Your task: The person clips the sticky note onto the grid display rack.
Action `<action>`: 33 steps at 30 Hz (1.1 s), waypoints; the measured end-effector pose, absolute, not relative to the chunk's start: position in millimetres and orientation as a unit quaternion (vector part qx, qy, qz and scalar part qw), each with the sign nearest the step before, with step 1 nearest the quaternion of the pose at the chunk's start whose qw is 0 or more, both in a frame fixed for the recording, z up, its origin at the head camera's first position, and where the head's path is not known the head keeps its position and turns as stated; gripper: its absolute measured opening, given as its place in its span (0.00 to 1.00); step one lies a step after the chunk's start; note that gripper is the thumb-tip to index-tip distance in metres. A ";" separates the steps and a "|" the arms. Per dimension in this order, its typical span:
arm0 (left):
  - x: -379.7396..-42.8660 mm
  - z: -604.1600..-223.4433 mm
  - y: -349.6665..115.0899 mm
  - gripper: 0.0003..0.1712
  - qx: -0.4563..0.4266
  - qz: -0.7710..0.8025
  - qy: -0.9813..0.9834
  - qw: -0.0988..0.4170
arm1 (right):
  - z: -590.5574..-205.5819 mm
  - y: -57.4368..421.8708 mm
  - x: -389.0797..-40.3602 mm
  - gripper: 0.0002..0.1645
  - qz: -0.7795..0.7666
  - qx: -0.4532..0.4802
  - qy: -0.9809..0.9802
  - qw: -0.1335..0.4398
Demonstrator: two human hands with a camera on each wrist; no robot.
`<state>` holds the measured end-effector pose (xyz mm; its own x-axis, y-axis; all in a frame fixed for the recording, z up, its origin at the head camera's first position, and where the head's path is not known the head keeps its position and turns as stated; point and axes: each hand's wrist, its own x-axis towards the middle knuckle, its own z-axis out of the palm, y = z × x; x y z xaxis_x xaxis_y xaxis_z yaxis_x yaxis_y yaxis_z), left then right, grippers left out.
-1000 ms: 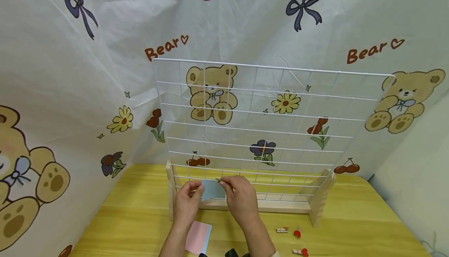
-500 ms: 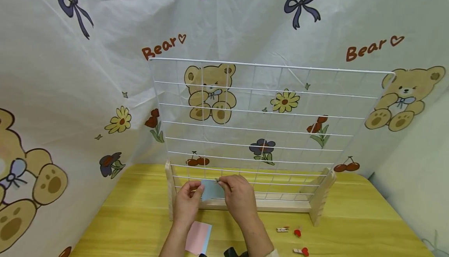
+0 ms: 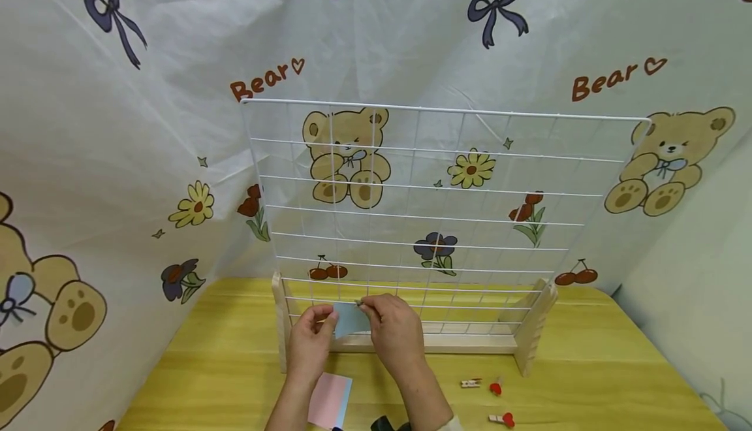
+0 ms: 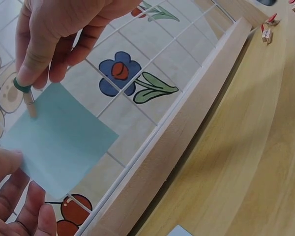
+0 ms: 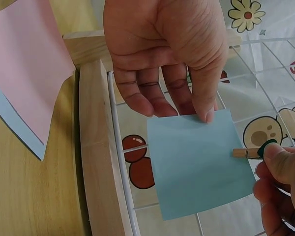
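Observation:
A light blue square of paper (image 3: 350, 319) lies against the lower part of the white wire grid (image 3: 411, 222). My left hand (image 3: 309, 339) pinches its left edge between thumb and fingers. At the paper's upper edge my right hand (image 3: 395, 330) pinches a small wooden clothespin (image 5: 246, 153) with a dark green decoration on its end. The clothespin's tip overlaps the front of the paper in both wrist views. In the left wrist view the paper (image 4: 59, 142) looks flat, with grid wires behind it.
A wooden base (image 3: 470, 345) with upright ends carries the grid. Pink and blue paper sheets (image 3: 329, 401) lie on the yellow wood-patterned table (image 3: 223, 372) in front. Small clothespins with red decorations (image 3: 501, 419) lie at the right. A bear-printed cloth (image 3: 147, 124) hangs behind.
The head view has shifted slightly, so the scene sits a little further left. Both hands keep their hold on the paper and the clothespin, with little movement.

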<state>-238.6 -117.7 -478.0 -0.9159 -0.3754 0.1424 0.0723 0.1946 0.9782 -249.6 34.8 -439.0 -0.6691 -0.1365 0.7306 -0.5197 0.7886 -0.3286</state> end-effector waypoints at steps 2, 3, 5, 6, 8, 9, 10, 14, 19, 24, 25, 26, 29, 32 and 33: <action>-237.4 -477.8 -117.7 0.10 0.099 -0.624 -0.754 0.181 | -439.2 34.3 -249.5 0.05 0.265 0.184 -0.876 0.359; -237.0 -477.8 -117.6 0.10 0.099 -0.622 -0.755 0.182 | -439.4 34.1 -249.5 0.05 0.264 0.183 -0.877 0.358; -236.6 -477.5 -117.1 0.09 0.100 -0.618 -0.758 0.184 | -439.1 33.9 -249.3 0.05 0.264 0.181 -0.878 0.357; -236.5 -477.3 -116.9 0.09 0.102 -0.616 -0.759 0.184 | -439.2 33.9 -249.3 0.05 0.264 0.182 -0.878 0.356; -236.4 -477.2 -116.6 0.09 0.105 -0.615 -0.760 0.182 | -439.5 33.8 -249.1 0.05 0.263 0.182 -0.878 0.355; -236.6 -477.4 -116.7 0.09 0.106 -0.614 -0.761 0.182 | -439.6 33.7 -248.8 0.05 0.264 0.183 -0.878 0.355; -236.8 -477.5 -116.7 0.09 0.107 -0.614 -0.761 0.182 | -439.5 33.7 -248.7 0.05 0.264 0.184 -0.878 0.356; -238.6 -478.3 -117.3 0.08 0.108 -0.614 -0.761 0.178 | -439.7 33.5 -249.0 0.06 0.270 0.186 -0.872 0.362; -238.1 -477.2 -116.9 0.09 0.103 -0.617 -0.759 0.181 | -439.2 33.1 -248.6 0.08 0.281 0.179 -0.870 0.364; -237.7 -476.0 -115.9 0.09 0.103 -0.615 -0.760 0.186 | -437.5 34.8 -247.4 0.09 0.299 0.167 -0.868 0.361; -237.5 -476.0 -115.7 0.10 0.104 -0.616 -0.759 0.186 | -437.2 35.1 -247.3 0.09 0.302 0.165 -0.867 0.360; -237.2 -475.7 -115.7 0.10 0.103 -0.619 -0.756 0.185 | -437.0 35.3 -247.2 0.08 0.305 0.165 -0.866 0.360; -236.8 -475.6 -116.4 0.11 0.096 -0.634 -0.745 0.185 | -436.2 35.8 -246.4 0.07 0.313 0.166 -0.864 0.358; -236.4 -475.4 -117.1 0.12 0.090 -0.648 -0.734 0.183 | -436.1 36.1 -246.2 0.06 0.317 0.168 -0.862 0.358; -236.4 -475.4 -117.4 0.12 0.089 -0.650 -0.732 0.183 | -436.1 36.3 -246.0 0.06 0.319 0.168 -0.861 0.358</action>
<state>-236.4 -117.4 -475.4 -0.9168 -0.3691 0.1523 0.1080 0.1379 0.9845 -246.0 36.3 -436.1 -0.6869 -0.0609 0.7242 -0.5181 0.7399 -0.4291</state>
